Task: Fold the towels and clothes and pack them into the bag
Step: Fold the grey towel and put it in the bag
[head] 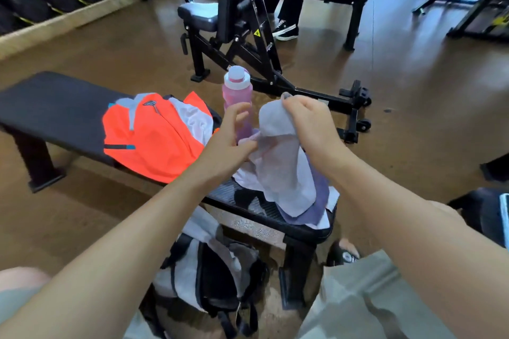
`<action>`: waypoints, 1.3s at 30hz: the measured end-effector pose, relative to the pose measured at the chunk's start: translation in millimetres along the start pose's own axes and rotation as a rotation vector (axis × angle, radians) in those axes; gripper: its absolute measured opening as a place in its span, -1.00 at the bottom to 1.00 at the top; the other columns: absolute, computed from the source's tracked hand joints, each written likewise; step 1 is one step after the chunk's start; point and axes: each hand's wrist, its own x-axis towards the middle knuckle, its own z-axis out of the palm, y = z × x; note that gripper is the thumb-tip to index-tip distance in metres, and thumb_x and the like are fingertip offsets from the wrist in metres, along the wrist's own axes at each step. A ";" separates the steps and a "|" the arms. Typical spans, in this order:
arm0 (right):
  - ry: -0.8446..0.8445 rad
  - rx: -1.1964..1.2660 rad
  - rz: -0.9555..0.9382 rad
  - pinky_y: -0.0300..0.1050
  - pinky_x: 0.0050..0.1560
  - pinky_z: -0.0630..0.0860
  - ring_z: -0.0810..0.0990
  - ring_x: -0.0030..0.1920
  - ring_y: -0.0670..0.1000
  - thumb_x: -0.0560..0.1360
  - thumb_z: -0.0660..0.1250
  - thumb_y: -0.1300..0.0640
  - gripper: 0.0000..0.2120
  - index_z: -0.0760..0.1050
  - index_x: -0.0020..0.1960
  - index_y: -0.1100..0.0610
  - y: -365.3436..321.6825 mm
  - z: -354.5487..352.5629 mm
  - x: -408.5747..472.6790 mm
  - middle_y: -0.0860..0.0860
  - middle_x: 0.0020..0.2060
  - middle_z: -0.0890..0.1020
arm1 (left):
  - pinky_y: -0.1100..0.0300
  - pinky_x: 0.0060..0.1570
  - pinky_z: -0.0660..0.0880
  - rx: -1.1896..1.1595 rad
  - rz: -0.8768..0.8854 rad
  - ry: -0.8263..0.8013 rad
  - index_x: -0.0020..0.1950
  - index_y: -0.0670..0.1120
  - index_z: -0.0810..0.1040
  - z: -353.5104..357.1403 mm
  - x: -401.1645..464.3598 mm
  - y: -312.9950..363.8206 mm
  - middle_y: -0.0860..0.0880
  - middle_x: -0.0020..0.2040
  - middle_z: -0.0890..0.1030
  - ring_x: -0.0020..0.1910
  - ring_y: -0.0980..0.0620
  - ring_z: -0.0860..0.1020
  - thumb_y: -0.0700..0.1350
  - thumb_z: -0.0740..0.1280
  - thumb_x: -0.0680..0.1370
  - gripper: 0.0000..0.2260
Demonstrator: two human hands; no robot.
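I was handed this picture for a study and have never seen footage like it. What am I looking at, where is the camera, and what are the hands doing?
There is no machine here. A person wears a wide-angle camera on the head, so you look forward and down along their own two bare arms. The place looks like a gym.

In front of them is a black padded bench. On it lie an orange shirt and some pale towels, and a pink water bottle stands upright behind the hands.

The right hand pinches the top of a pale lilac towel and lifts it, so it hangs down to the bench. The left hand touches the towel's side edge with its fingers spread.

A grey and black backpack sits on the floor below the bench, at the person's knees.
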 end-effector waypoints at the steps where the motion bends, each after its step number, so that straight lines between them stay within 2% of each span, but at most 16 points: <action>1: -0.006 0.024 0.003 -0.07 -0.22 0.18 0.24 -0.30 -0.05 0.60 0.27 0.06 -0.60 0.27 -0.39 0.01 -4.2 -3.3 0.0 -0.06 -0.40 0.27 | -0.05 0.35 0.48 -0.042 0.014 -0.037 0.45 0.18 0.28 1.0 2.9 1.3 0.09 0.45 0.43 0.48 0.17 0.35 -0.12 0.38 0.54 -0.46; 3: -0.014 0.038 -0.005 -0.09 -0.26 0.16 0.22 -0.34 -0.08 0.62 0.28 0.07 -0.50 0.25 -0.48 -0.03 -12.0 -10.5 1.4 -0.14 -0.45 0.25 | -0.06 0.29 0.53 -0.021 0.019 -0.094 0.43 0.12 0.36 3.3 10.6 5.6 0.12 0.38 0.52 0.41 0.15 0.46 -0.03 0.40 0.49 -0.48; 5: -0.013 0.015 -0.035 -0.14 -0.32 0.14 0.18 -0.38 -0.11 0.64 0.27 0.09 -0.45 0.20 -0.50 -0.03 -17.0 -18.6 5.0 -0.17 -0.48 0.21 | -0.13 0.17 0.57 0.095 0.006 -0.124 0.26 0.01 0.52 6.4 19.7 8.7 0.05 0.15 0.64 0.16 0.07 0.60 0.01 0.39 0.47 -0.64; 6: -0.009 -0.022 -0.053 -0.15 -0.34 0.13 0.17 -0.40 -0.11 0.65 0.27 0.08 -0.46 0.17 -0.47 -0.03 -17.7 -22.9 7.7 -0.17 -0.48 0.19 | -0.15 0.06 0.58 0.160 0.017 -0.117 0.13 -0.05 0.55 9.0 23.3 10.0 -0.01 0.01 0.65 0.00 0.03 0.61 -0.02 0.36 0.49 -0.75; 8: -0.017 -0.178 -0.081 -0.16 -0.35 0.12 0.17 -0.42 -0.13 0.65 0.28 0.00 -0.49 0.17 -0.42 0.00 -16.0 -33.7 14.0 -0.15 -0.49 0.19 | 0.00 -0.17 0.48 0.243 0.045 -0.048 -0.06 -0.12 0.46 13.1 29.6 11.9 -0.05 -0.20 0.54 -0.23 0.07 0.44 -0.10 0.33 0.54 -0.90; 10: -0.095 -0.395 -0.064 -0.17 -0.34 0.19 0.26 -0.43 -0.13 0.63 0.28 -0.13 -0.54 0.27 -0.35 0.05 -11.3 -46.6 17.9 -0.15 -0.48 0.30 | 0.08 -0.24 0.37 0.284 0.059 0.031 -0.09 -0.11 0.39 15.0 32.3 16.4 -0.08 -0.22 0.50 -0.26 0.07 0.38 -0.13 0.30 0.57 -0.88; 13: -0.335 -0.697 0.017 -0.09 -0.24 0.44 0.52 -0.22 -0.09 0.47 0.40 -0.26 -0.65 0.46 -0.05 0.01 -2.6 -63.7 14.7 -0.13 -0.22 0.56 | 0.05 -0.29 0.32 0.347 0.086 0.047 -0.15 -0.02 0.30 12.7 38.0 17.8 -0.03 -0.29 0.46 -0.30 0.02 0.36 -0.16 0.28 0.55 -0.84; 16: -0.435 -0.906 -0.021 0.03 -0.08 0.54 0.59 -0.05 0.06 0.38 0.51 -0.06 -0.63 0.45 0.07 0.02 17.1 -71.6 12.5 -0.04 -0.09 0.62 | 0.02 -0.32 0.29 0.443 0.114 0.052 -0.22 0.03 0.23 8.1 44.4 17.5 0.02 -0.34 0.43 -0.31 -0.03 0.38 -0.12 0.23 0.51 -0.80; 20: -0.237 -0.638 0.000 -0.13 -0.19 0.47 0.59 -0.13 -0.03 0.49 0.38 0.14 -0.92 0.58 -0.05 -0.01 25.9 -75.3 15.0 -0.07 -0.17 0.65 | 0.03 -0.32 0.24 0.460 0.134 0.049 -0.26 -0.02 0.23 3.1 48.7 6.6 0.00 -0.32 0.38 -0.31 0.01 0.32 -0.09 0.24 0.51 -0.78; 24: -0.275 -0.514 0.029 -0.24 -0.20 0.48 0.61 -0.17 -0.12 0.52 0.37 0.17 -0.90 0.63 -0.06 0.00 23.0 -71.9 15.7 -0.08 -0.16 0.67 | 0.03 -0.25 0.30 0.541 0.082 0.018 -0.33 -0.01 0.24 4.0 46.6 -6.7 0.01 -0.24 0.34 -0.23 -0.05 0.37 0.00 0.25 0.51 -0.73; 26: -0.260 -0.525 0.004 -0.18 -0.15 0.50 0.62 -0.14 -0.07 0.52 0.38 0.13 -0.93 0.64 -0.08 0.02 20.8 -70.0 18.1 -0.05 -0.16 0.67 | 0.00 -0.25 0.33 0.553 0.033 -0.002 -0.35 -0.05 0.24 4.3 46.5 -8.3 -0.01 -0.28 0.34 -0.25 -0.08 0.38 0.05 0.20 0.51 -0.70; 28: -0.242 -0.505 -0.010 -0.22 -0.19 0.47 0.57 -0.22 -0.15 0.53 0.39 0.07 -0.92 0.63 -0.11 0.04 14.5 -70.4 21.9 -0.10 -0.23 0.64 | -0.02 -0.29 0.31 0.539 0.009 -0.013 -0.34 -0.06 0.22 3.9 46.0 -9.9 -0.02 -0.37 0.34 -0.32 -0.04 0.32 0.00 0.23 0.57 -0.66; 30: -0.228 -0.465 0.013 -0.26 -0.26 0.40 0.52 -0.30 -0.18 0.56 0.38 0.01 -0.82 0.58 -0.19 0.04 7.3 -72.7 25.8 -0.17 -0.33 0.57 | 0.01 -0.30 0.26 0.503 0.005 0.019 -0.32 -0.05 0.20 1.4 46.2 -7.8 0.01 -0.40 0.31 -0.35 0.01 0.25 -0.08 0.26 0.59 -0.66; 33: -0.210 -0.510 0.005 -0.09 -0.26 0.28 0.38 -0.35 -0.06 0.61 0.30 0.02 -0.66 0.41 -0.26 0.19 3.6 -75.4 29.1 -0.06 -0.39 0.43 | 0.08 -0.34 0.23 0.374 -0.023 0.094 -0.33 -0.04 0.20 -2.2 52.1 4.7 0.05 -0.40 0.28 -0.36 0.04 0.25 -0.12 0.26 0.57 -0.68; 37: -0.108 -0.430 0.011 -0.09 -0.27 0.18 0.26 -0.36 -0.08 0.62 0.21 0.13 -0.69 0.28 -0.26 0.19 0.8 -68.3 29.2 -0.10 -0.40 0.32 | 0.12 -0.33 0.32 0.300 0.013 0.082 -0.32 -0.04 0.25 2.3 59.2 27.0 0.05 -0.40 0.33 -0.37 0.04 0.33 -0.12 0.28 0.57 -0.70; 39: -0.019 -0.342 0.019 -0.09 -0.29 0.16 0.25 -0.33 -0.05 0.61 0.20 0.15 -0.72 0.27 -0.23 0.22 -1.6 -65.9 29.1 -0.04 -0.37 0.30 | 0.19 -0.35 0.27 0.350 0.045 0.031 -0.31 -0.04 0.25 3.8 58.9 31.3 0.05 -0.38 0.33 -0.37 0.08 0.30 -0.14 0.28 0.58 -0.70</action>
